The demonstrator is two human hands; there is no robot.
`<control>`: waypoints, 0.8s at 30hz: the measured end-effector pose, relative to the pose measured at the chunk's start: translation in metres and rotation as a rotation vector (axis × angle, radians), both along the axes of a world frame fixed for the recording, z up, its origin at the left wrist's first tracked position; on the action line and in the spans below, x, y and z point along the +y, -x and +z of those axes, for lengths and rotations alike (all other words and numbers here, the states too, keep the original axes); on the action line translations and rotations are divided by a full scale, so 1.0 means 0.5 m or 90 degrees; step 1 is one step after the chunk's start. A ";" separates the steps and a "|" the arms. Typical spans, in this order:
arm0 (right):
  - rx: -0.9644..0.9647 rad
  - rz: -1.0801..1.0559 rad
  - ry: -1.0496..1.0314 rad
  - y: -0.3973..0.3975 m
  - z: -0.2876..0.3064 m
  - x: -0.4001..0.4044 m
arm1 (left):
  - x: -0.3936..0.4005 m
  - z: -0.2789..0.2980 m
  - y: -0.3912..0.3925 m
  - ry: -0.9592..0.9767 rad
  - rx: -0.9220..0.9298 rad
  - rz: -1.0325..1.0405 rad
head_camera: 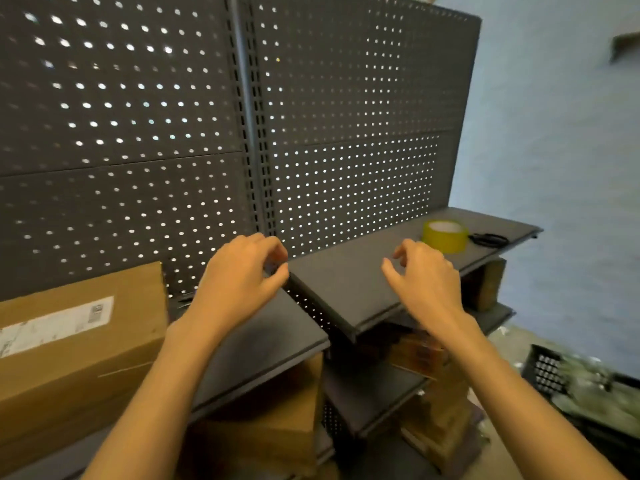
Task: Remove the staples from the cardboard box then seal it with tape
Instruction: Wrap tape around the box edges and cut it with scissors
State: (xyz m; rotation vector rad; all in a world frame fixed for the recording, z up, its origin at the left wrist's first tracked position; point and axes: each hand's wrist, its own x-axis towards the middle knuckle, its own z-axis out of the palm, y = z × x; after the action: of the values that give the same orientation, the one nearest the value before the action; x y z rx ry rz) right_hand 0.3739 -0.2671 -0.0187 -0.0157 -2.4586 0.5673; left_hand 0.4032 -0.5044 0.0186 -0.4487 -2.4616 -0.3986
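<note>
Both hands hang over the dark shelves with nothing in them. The left hand [242, 271] has its grip loosely curled, thumb near the fingertips, above the gap between the two shelves. The right hand [422, 275] is spread and relaxed over the right shelf [346, 282]. The box [76, 344] sits at near left on the lower shelf. The tape [445, 236] stands far right, scissors [488, 239] just beside it.
</note>
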 end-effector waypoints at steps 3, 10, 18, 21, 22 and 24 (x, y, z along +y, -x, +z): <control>0.009 -0.037 -0.013 0.001 -0.007 0.145 | 0.151 -0.016 0.040 -0.002 0.008 -0.054; -0.021 -0.117 -0.053 0.017 -0.021 0.412 | 0.437 -0.037 0.124 0.005 0.012 -0.126; -0.065 -0.118 -0.033 0.093 -0.059 0.579 | 0.623 -0.062 0.226 0.019 -0.011 -0.176; -0.083 -0.101 -0.039 0.143 -0.075 0.612 | 0.657 -0.068 0.284 0.041 -0.021 -0.173; -0.087 -0.092 -0.042 0.163 -0.078 0.621 | 0.667 -0.067 0.307 0.040 -0.023 -0.171; -0.094 -0.073 -0.052 0.205 -0.083 0.640 | 0.687 -0.070 0.356 0.040 -0.026 -0.165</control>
State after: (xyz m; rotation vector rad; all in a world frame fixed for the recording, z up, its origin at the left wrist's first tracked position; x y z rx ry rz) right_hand 0.2717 0.0528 -0.0601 -0.1703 -2.6023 0.4298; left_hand 0.2254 -0.1607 -0.0166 -0.7981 -2.4674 -0.4402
